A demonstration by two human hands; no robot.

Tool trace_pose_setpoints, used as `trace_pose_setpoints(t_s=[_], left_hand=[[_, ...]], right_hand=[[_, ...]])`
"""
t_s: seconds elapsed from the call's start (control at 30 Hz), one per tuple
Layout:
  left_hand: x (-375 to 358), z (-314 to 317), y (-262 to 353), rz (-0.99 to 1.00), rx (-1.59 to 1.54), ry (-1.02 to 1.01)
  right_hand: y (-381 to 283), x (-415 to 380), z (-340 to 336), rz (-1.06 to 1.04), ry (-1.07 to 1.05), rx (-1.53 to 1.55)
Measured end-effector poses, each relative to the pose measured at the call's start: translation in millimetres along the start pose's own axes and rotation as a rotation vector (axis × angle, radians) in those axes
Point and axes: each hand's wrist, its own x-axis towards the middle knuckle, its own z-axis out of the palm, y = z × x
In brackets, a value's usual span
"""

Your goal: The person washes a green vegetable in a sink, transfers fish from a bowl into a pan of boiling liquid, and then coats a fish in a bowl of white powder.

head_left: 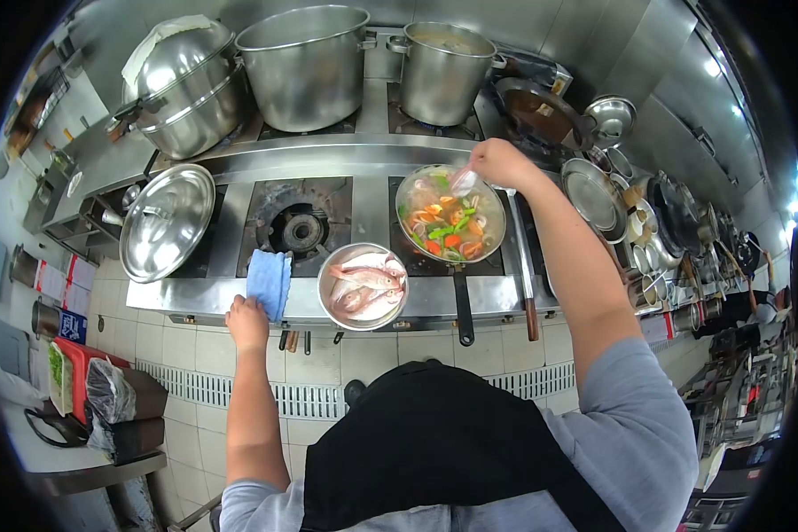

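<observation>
Fingers of the right hand (pixel 501 166) are pinched together on a small, pale pink piece of food (pixel 463 182), its exact kind too small to tell. The piece hangs over a round, shallow metal pan (pixel 502 232) with a long black handle, between the pan's 12 and 1 o'clock; whether its lower end touches the food is unclear. Orange and green pieces (pixel 453 223) lie in the pan's cloudy liquid, and the handle points to 6 o'clock.

Taking the round stainless-steel bowl (pixel 363 327) at the stove's front edge as the clock's centre, the pan sits at 2 o'clock. Whole pinkish fish (pixel 363 282) lie inside the bowl. Between 8 and 9 o'clock, the left hand (pixel 246 321) is at the stove's edge, at the lower corner of a folded blue cloth (pixel 269 285); its fingers are curled, but I cannot tell whether they grip the cloth.

An unused-looking black gas burner (pixel 301 232) lies between 10 and 11 o'clock, and a round, domed steel lid (pixel 167 222) near 10. Farther off, a tall, wide steel stockpot (pixel 301 84) stands between 11 and 12, and a smaller steel pot (pixel 446 84) at 1.
</observation>
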Motion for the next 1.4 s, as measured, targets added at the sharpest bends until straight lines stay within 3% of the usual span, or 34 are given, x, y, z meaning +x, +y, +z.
trace_pose_setpoints(t_s=[0.17,0.37,0.43,0.53,0.7,0.77,0.83,0.93,1.17,1.4], left_hand=[[-8.2,-31.7,19.4,-0.102,-0.275,0.227],[-29.0,-71.4,43.4,-0.084,-0.548,0.243],[-34.0,-82.1,55.1,-0.07,-0.536,0.282],[-34.4,-93.2,73.2,-0.037,-0.628,0.21],[-14.9,-89.2,120.8,0.346,-0.718,0.17],[-0.7,-77.5,147.1,0.599,-0.665,0.165],[8.1,-65.7,169.6,0.682,-0.52,0.007],[13.6,-52.3,195.3,0.772,-0.364,0.012],[13.6,-27.5,192.9,0.703,-0.334,-0.005],[26.6,-46.2,180.8,0.693,-0.415,0.151]], right_hand=[[-0.1,6.6,53.8,-0.188,-0.098,0.084],[14.9,2.6,93.2,-0.294,-0.324,-0.12],[23.0,-3.6,87.1,-0.237,-0.28,-0.281],[19.7,-26.3,57.5,-0.267,-0.079,-0.142],[-19.0,-75.3,29.6,-0.292,0.037,0.092],[-25.9,-91.8,41.5,-0.397,-0.009,0.244],[-47.1,-110.7,47.9,-0.327,-0.109,0.318],[-47.9,-125.3,73.3,-0.4,-0.097,0.271],[-35.6,-162.5,82.2,-0.221,-0.148,0.328],[-39.6,-163.2,103.6,-0.235,-0.16,0.37]])
